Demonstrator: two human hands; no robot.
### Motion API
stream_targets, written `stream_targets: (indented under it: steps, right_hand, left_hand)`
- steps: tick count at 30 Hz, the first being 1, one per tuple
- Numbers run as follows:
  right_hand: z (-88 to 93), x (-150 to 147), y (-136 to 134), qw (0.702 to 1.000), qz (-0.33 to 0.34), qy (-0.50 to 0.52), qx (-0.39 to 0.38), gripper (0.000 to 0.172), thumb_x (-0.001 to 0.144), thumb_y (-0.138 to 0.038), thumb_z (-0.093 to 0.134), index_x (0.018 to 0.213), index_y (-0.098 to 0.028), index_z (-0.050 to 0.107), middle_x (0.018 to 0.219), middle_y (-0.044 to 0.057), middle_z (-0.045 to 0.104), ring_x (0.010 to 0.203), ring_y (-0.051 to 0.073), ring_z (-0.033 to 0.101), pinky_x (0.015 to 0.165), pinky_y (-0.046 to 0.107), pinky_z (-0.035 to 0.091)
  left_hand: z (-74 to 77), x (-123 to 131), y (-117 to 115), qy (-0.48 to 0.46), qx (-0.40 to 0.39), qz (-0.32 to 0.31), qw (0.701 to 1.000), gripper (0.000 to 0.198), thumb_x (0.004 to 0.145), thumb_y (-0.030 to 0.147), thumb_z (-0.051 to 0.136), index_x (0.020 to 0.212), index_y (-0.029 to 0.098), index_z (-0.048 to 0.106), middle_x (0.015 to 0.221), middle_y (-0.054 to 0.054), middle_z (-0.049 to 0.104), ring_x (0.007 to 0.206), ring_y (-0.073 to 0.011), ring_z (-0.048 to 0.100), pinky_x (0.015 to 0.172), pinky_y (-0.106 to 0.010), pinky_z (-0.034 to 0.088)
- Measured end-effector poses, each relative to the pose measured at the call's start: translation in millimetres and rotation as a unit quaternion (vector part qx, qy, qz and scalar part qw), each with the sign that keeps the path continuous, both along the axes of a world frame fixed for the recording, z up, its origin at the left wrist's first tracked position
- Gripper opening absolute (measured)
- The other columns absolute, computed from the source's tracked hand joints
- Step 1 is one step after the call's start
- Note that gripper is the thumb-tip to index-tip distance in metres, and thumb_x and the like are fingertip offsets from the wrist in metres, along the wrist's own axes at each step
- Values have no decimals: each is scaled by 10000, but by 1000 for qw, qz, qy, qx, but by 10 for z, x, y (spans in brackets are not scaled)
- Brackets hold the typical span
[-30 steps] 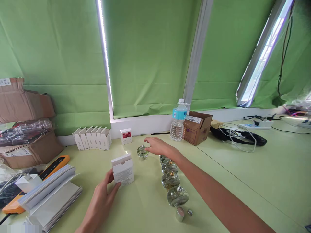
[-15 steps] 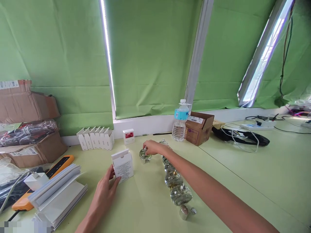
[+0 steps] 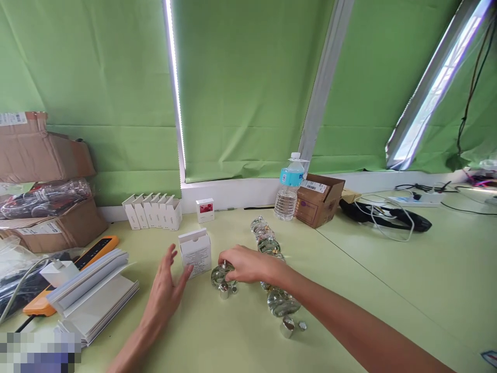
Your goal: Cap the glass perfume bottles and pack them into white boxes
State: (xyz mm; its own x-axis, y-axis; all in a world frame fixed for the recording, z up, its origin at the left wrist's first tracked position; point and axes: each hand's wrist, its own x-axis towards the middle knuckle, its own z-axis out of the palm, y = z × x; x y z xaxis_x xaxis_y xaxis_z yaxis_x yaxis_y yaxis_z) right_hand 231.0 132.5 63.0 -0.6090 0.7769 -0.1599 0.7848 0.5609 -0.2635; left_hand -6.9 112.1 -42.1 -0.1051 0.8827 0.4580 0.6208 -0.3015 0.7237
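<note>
The right hand (image 3: pixel 243 264) is curled around a little round glass bottle (image 3: pixel 221 274). The fingers grip the top of the bottle, and the bottle sits on the green surface (image 3: pixel 388 290). The bottle is just to the right of a small white box (image 3: pixel 196 253) that stands up with its top flap open. A tiny silver cap (image 3: pixel 224 292) lies on the surface just in front of the bottle, a bit farther from the white box.

The left hand (image 3: pixel 165 290) is open with its fingers spread. It holds nothing. Its fingertips are close to the lower left side of the white box, but I cannot tell if they touch it.

To the right of the white box, past the right hand, a row of more round glass bottles (image 3: pixel 267 246) runs in a line away from the person. Another silver cap (image 3: pixel 288 327) lies by the near end of that row.

Behind the white box, by the wall, stands a row of little white boxes (image 3: pixel 153 211) with open flaps. Beside them is a small box with a red picture (image 3: pixel 205 210). Farther right of the white box are a water bottle (image 3: pixel 288 187) with a blue label and a brown cardboard box (image 3: pixel 319 200).

To the left of the white box lie a stack of flat white sheets (image 3: pixel 91 298) and an orange thing (image 3: pixel 70 274) partly under them.
</note>
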Motion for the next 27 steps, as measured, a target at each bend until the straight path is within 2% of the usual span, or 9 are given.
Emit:
stream_targets:
  steps: [2,3,6,8,10,12,15,20,27]
  right_hand:
    - [-4,-31,-76,1000,6,7,-5,284,793,-306,625,1065,-228,652,993,59,668,872,221,637,577,234,372]
    - [-6,-42,-109,1000,9,11,-7,277,796,-309,623,1061,-234,650,982,51,669,843,213,639,562,232,365]
    - [15,-37,-216,1000,1,26,-2,327,805,-339,626,1118,-243,617,1042,51,662,855,210,641,584,233,379]
    - [56,-1,-317,999,-27,30,18,303,859,-346,564,1126,-209,607,1062,85,658,899,233,637,630,254,396]
    - [100,37,-442,997,-71,8,43,245,904,-322,501,1031,-167,641,985,115,673,897,257,639,647,280,397]
    - [114,47,-569,992,-100,-40,62,210,896,-311,527,906,-153,666,890,120,682,861,272,648,631,288,390]
    - [44,-17,-703,987,-105,-94,76,141,856,-276,612,849,-148,673,863,120,688,852,280,657,605,282,382]
    - [-196,-164,-713,984,-116,-99,92,93,870,-157,587,883,-125,673,878,139,691,821,280,664,591,291,369]
    - [-350,-131,-654,985,-114,-88,93,220,892,-41,445,888,-118,651,909,142,671,839,262,646,609,300,352]
  left_hand:
    - [78,31,-88,12,71,66,995,551,868,486,542,1320,212,386,1337,-145,505,1116,-292,568,876,-453,504]
    - [113,52,-140,22,102,78,992,471,869,472,547,1243,207,440,1267,-132,536,1046,-272,582,844,-429,511]
    - [158,145,-295,77,130,22,988,263,894,408,536,1064,211,497,990,-68,581,847,-207,565,759,-355,498]
    - [136,224,-368,104,94,-38,989,234,914,390,516,1076,222,493,948,-48,575,790,-184,543,728,-329,482]
    - [99,300,-405,109,33,-84,990,276,930,402,493,1153,241,474,1019,-50,585,788,-173,541,724,-322,480]
    - [71,358,-408,97,-28,-117,988,330,940,425,466,1225,260,456,1090,-55,592,798,-168,552,707,-309,485]
    - [53,393,-384,82,-95,-151,981,348,944,451,444,1232,264,501,1029,-48,627,771,-167,564,643,-280,474]
    - [55,371,-373,79,-102,-157,979,337,936,446,465,1204,261,549,942,-32,652,765,-170,572,657,-281,462]
    - [61,374,-392,82,-93,-141,982,330,925,433,480,1184,253,578,877,-29,652,731,-171,579,615,-267,455]
